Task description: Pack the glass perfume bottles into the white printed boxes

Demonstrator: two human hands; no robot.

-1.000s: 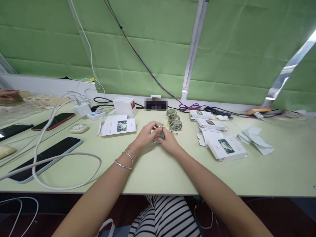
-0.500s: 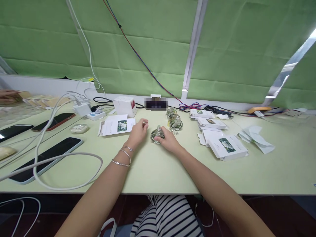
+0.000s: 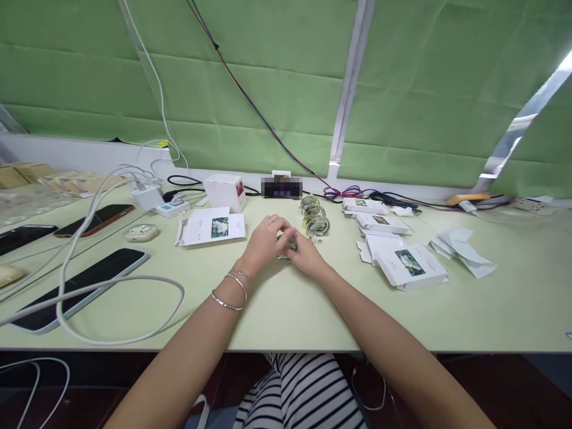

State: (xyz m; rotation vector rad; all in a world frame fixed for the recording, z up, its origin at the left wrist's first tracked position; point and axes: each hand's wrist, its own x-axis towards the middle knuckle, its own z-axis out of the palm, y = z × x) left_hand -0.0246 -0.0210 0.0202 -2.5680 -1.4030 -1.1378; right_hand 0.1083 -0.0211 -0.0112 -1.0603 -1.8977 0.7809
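Near the middle of the table, my right hand (image 3: 309, 257) is wrapped round a round, clear glass perfume bottle (image 3: 292, 243), which stays mostly covered by fingers. My left hand (image 3: 264, 243) reaches over the bottle's top with its fingertips pinched there. What those fingertips hold, if anything, is hidden. Just behind my right hand stand several similar glass bottles (image 3: 319, 226), grouped together, with small clear pieces (image 3: 318, 240) lying in front of them. To the left of my hands lies a white carton (image 3: 196, 229) with a flower picture.
White flower-print boxes (image 3: 424, 276) and crumpled paper (image 3: 465, 253) lie at the right. A white box (image 3: 224, 192) stands at the back. Phones (image 3: 84, 286), an earbud case (image 3: 142, 232) and a looping white cable (image 3: 179, 298) occupy the left. Black cables (image 3: 393, 201) run along the wall.
My left hand has moved right, onto the top of the bottle, and now meets my right hand. The right hand keeps its hold. Another person's hand at far left has left view.
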